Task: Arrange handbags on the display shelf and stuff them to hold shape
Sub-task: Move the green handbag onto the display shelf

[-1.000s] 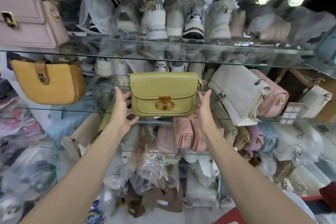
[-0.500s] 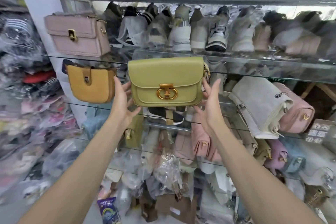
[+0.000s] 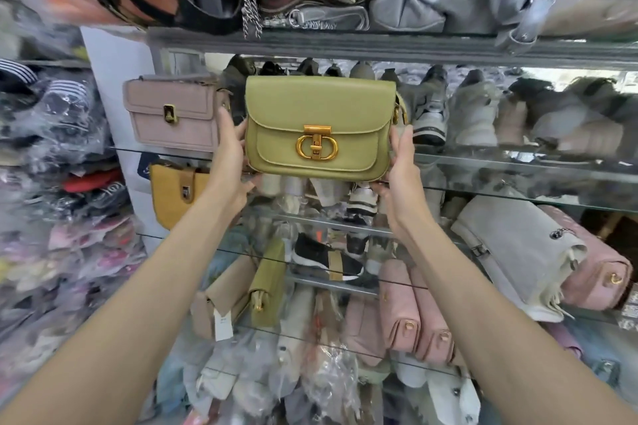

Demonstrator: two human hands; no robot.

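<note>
Mauve handbag [image 3: 172,114]: stands on the glass shelf [image 3: 518,166], just left of the left hand.
Left hand [image 3: 229,157]: fingers nearly straight, palm pressed flat on the green handbag's left end, thumb under its base.
Green handbag [image 3: 319,128]: held upright between both hands, gold clasp [image 3: 317,147] facing out, level with the glass shelf edge.
Right hand [image 3: 400,166]: fingers extended against the bag's right end, thumb beneath the bottom corner.
Sneakers [image 3: 466,110]: lined up on the shelf behind and right.
</note>
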